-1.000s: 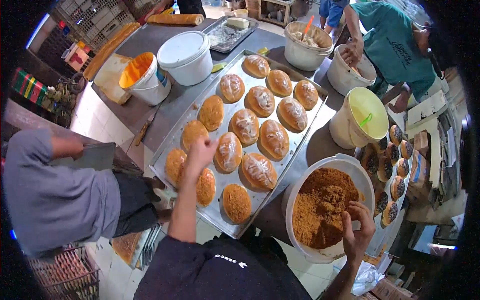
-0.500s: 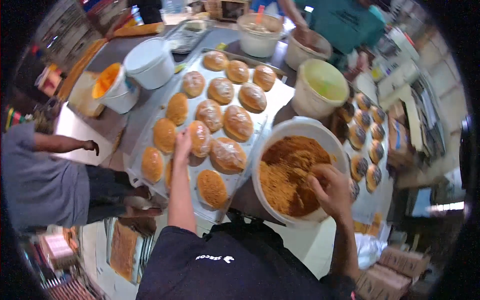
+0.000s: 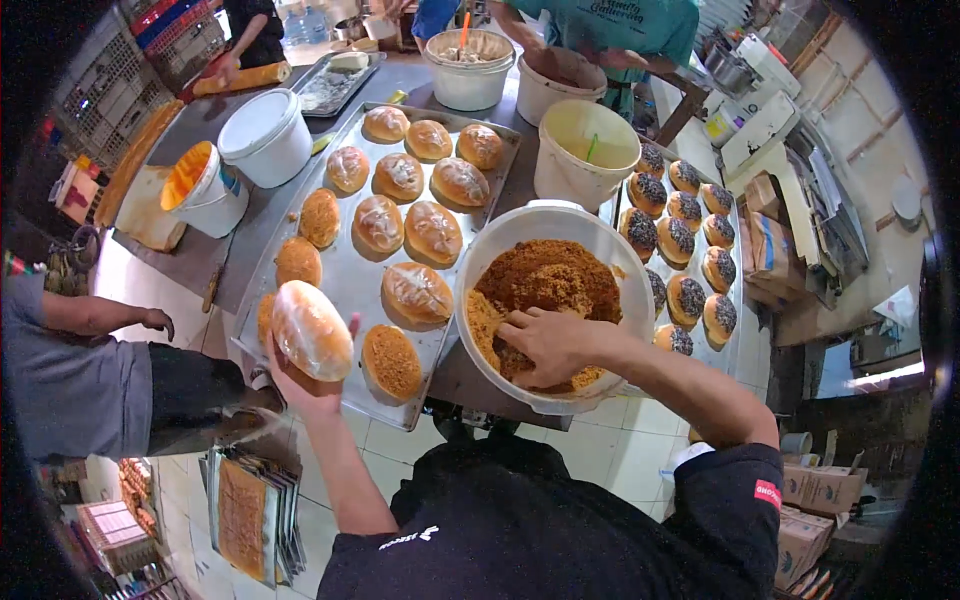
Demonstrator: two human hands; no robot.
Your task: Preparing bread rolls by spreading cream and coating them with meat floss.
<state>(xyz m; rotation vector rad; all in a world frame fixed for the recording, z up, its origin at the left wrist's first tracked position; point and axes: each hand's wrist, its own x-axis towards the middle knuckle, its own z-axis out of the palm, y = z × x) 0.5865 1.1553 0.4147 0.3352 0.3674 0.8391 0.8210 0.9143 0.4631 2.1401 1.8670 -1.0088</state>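
Observation:
In my left hand (image 3: 307, 392) a bread roll (image 3: 315, 332), glossy with a whitish coating, is raised above the near left edge of the metal tray (image 3: 408, 408). My palm and fingers support it from beneath. Inside the white bucket (image 3: 640, 330), my right hand (image 3: 548, 345) reaches into brown crumbs (image 3: 550, 272), its fingers apart and the tips partly buried. Several coated rolls (image 3: 434, 234) sit on the tray. Others are covered in brown crumbs, such as a crumb-covered roll (image 3: 392, 362) at the near edge and a few down the left side.
Right of the bucket stands a second tray with dark-topped buns (image 3: 686, 300). Behind are a cream-coloured tub (image 3: 588, 150), a lidded white bucket (image 3: 265, 138) and an orange-smeared bucket (image 3: 207, 190). One person (image 3: 80, 370) stands at left; another in green (image 3: 640, 35) works across the table.
My left hand has lifted the coated roll off the tray, bringing it nearer and to the left. My right hand has lowered into the crumbs. The view has shifted slightly.

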